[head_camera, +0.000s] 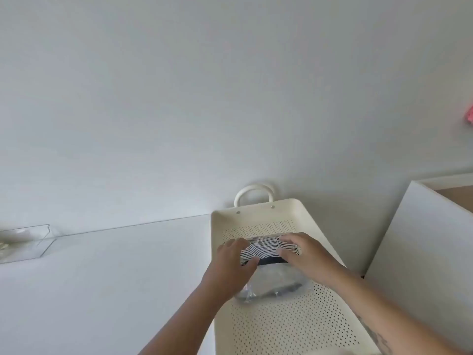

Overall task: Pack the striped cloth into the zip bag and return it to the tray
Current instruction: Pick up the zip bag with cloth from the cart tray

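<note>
A folded black-and-white striped cloth (266, 247) lies in the cream perforated tray (289, 326), on the far part of its floor. A clear zip bag (273, 288) with something dark inside lies just in front of the cloth. My left hand (231, 265) grips the cloth's left end, thumb near its dark lower edge. My right hand (304, 254) holds the right end, fingers curled over the top. Whether the cloth rests on the bag or partly inside it is unclear.
The tray has a looped handle (253, 192) at its far end and sits on a white table (102, 290) against a white wall. A clear plastic box (25, 243) stands at the far left. A white box (419, 252) rises to the tray's right.
</note>
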Available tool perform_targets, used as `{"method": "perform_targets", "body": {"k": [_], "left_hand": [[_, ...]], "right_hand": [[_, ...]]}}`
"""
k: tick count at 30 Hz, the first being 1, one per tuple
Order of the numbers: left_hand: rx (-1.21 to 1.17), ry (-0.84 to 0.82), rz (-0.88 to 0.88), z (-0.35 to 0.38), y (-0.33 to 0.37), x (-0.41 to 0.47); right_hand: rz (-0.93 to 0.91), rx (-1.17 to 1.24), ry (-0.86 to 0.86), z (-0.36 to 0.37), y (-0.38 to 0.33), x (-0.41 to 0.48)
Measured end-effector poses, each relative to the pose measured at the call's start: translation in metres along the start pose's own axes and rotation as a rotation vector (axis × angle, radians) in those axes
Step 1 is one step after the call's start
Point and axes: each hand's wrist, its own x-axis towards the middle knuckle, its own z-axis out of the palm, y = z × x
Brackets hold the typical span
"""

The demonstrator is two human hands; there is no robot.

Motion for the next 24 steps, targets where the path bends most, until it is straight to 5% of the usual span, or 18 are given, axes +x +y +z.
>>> {"method": "perform_targets", "body": {"k": [9,24], "left_hand": [[0.327,-0.206,-0.020,0.049,-0.030,-0.005],[0.272,0.245,0.119,0.037,-0.001,-0.010]], "right_hand": [[-0.007,-0.220,-0.225,0.030,0.041,-0.004],[-0.259,-0.203,0.202,0.007,-0.005,-0.013]]}}
